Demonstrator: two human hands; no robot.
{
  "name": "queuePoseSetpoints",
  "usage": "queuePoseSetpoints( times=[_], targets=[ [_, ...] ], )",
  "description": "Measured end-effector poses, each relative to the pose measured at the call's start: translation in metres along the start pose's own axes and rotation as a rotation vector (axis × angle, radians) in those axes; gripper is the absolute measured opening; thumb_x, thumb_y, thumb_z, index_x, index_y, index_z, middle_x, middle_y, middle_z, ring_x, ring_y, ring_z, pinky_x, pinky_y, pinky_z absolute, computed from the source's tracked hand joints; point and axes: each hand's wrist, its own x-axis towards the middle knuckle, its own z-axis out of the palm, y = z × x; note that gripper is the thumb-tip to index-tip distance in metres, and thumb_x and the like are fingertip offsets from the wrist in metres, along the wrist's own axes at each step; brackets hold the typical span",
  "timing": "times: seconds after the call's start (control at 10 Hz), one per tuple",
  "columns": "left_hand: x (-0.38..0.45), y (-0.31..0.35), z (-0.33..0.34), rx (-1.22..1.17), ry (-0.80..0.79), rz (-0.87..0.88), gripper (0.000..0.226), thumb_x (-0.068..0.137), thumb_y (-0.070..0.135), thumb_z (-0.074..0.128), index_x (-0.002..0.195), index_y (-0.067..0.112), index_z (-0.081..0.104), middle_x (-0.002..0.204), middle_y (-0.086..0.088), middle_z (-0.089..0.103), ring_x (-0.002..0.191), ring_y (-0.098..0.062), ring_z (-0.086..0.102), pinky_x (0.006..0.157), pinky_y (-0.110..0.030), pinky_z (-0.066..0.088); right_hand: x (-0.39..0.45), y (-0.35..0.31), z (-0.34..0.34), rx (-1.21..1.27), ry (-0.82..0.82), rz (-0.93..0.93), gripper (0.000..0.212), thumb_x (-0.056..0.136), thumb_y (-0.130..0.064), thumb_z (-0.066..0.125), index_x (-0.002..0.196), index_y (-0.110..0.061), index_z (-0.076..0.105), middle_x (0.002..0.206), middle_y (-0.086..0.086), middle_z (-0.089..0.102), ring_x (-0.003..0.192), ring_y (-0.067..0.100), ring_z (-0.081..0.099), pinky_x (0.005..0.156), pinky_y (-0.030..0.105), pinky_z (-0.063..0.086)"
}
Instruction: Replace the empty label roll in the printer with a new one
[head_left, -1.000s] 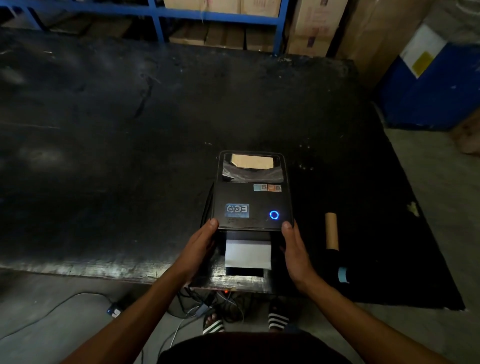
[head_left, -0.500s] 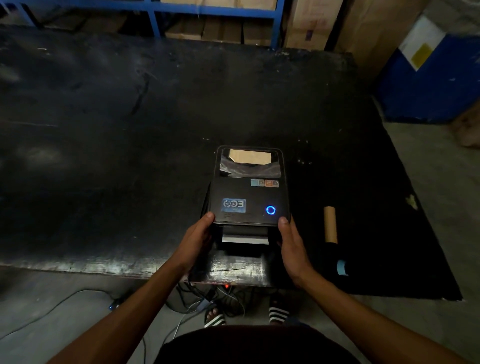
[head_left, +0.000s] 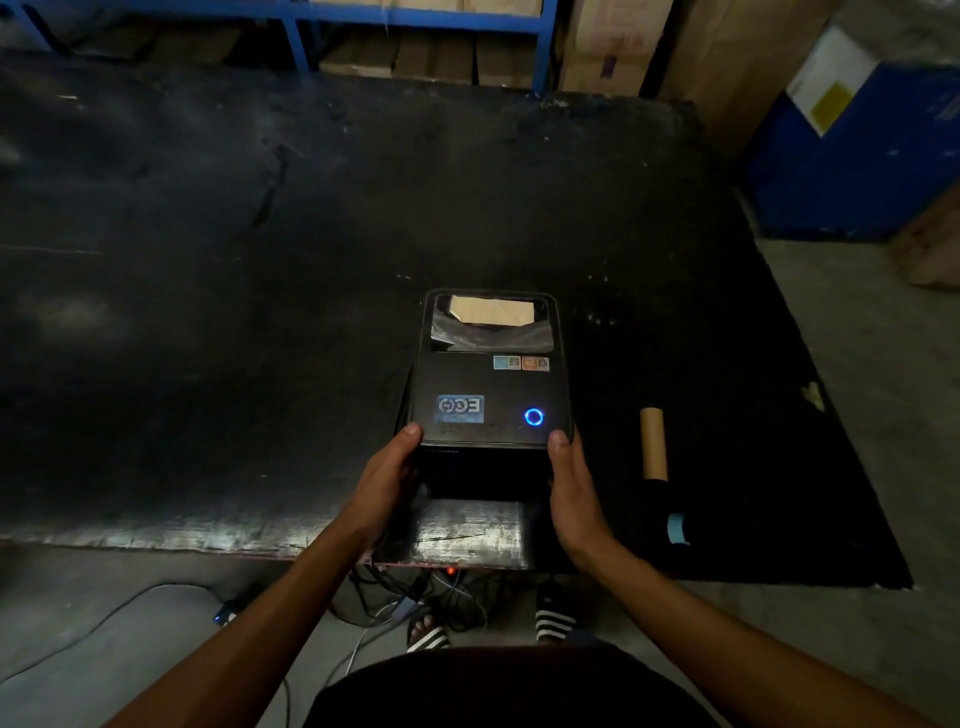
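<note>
- left hand (head_left: 387, 480) and right hand (head_left: 571, 488) clasping printer (head_left: 488, 400) sides, thumbs on lid corners.
- risks nudging cardboard core (head_left: 653, 444) (3 o'clock) off table (head_left: 208, 312) by careless sliding.

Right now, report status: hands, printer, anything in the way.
Left hand and right hand grip the black label printer at its front corners. Lid down, blue light on. Bare brown cardboard core lies apart, right of it. Nothing in the way.

Bare forearms, dark top (head_left: 498, 691), black-and-white striped sandals (head_left: 555, 621).
</note>
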Motion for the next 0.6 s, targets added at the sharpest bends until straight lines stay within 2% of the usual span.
queuePoseSetpoints(
  times=[0.1, 0.2, 0.3, 0.4, 0.5, 0.6],
  targets=[
    [-0.002, 0.001, 0.001, 0.012, 0.007, 0.013, 0.048, 0.068, 0.081, 0.059, 0.105, 0.053, 0.071, 0.119, 0.019, 0.071, 0.115, 0.0, 0.062, 0.097, -0.03, 0.042, 0.0, -0.001, 0.001, -0.022, 0.016, -0.009, 0.059, 0.095, -0.044, 0.029, 0.15, -0.021, 0.025, 0.15, 0.003, 0.042, 0.134, 0.009, 0.042, 0.104, 0.017, 0.035],
    [-0.003, 0.004, 0.005, -0.005, 0.006, 0.024, 0.05, 0.067, 0.08, 0.06, 0.105, 0.051, 0.072, 0.116, 0.017, 0.073, 0.113, 0.0, 0.064, 0.095, -0.03, 0.042, 0.001, -0.001, 0.002, -0.024, 0.03, -0.009, 0.059, 0.096, -0.043, 0.029, 0.15, -0.021, 0.026, 0.15, 0.004, 0.041, 0.136, 0.011, 0.04, 0.113, 0.03, 0.033],
    [-0.005, 0.005, 0.007, -0.022, 0.024, 0.034, 0.056, 0.065, 0.081, 0.061, 0.106, 0.045, 0.073, 0.12, 0.013, 0.072, 0.117, -0.005, 0.063, 0.101, -0.031, 0.042, 0.0, -0.002, 0.003, -0.022, 0.037, -0.012, 0.06, 0.095, -0.045, 0.029, 0.15, -0.022, 0.026, 0.15, 0.005, 0.042, 0.136, 0.013, 0.04, 0.116, 0.039, 0.032],
    [-0.007, 0.006, 0.01, -0.008, 0.031, 0.047, 0.056, 0.066, 0.08, 0.062, 0.107, 0.043, 0.074, 0.121, 0.012, 0.072, 0.117, -0.005, 0.063, 0.095, -0.024, 0.046, -0.002, -0.006, 0.001, -0.031, 0.008, 0.0, 0.064, 0.093, -0.048, 0.029, 0.151, -0.022, 0.024, 0.152, 0.003, 0.039, 0.138, 0.012, 0.038, 0.117, 0.039, 0.03],
    [-0.006, 0.008, 0.009, -0.031, 0.046, 0.101, 0.052, 0.069, 0.077, 0.063, 0.106, 0.042, 0.074, 0.113, 0.012, 0.075, 0.108, -0.004, 0.067, 0.084, -0.017, 0.052, -0.001, -0.006, -0.005, 0.032, 0.002, 0.036, 0.067, 0.089, -0.049, 0.033, 0.15, -0.023, 0.025, 0.153, -0.003, 0.035, 0.139, 0.011, 0.035, 0.115, 0.035, 0.031],
    [-0.016, -0.005, 0.001, -0.108, 0.262, 0.15, 0.049, 0.078, 0.066, 0.063, 0.116, 0.036, 0.069, 0.117, 0.003, 0.074, 0.113, -0.013, 0.066, 0.088, -0.029, 0.052, -0.027, -0.001, -0.004, 0.034, 0.065, 0.105, 0.053, 0.094, -0.025, 0.05, 0.144, -0.02, 0.034, 0.14, -0.002, 0.045, 0.123, 0.009, 0.046, 0.092, 0.014, 0.043]
  ],
)
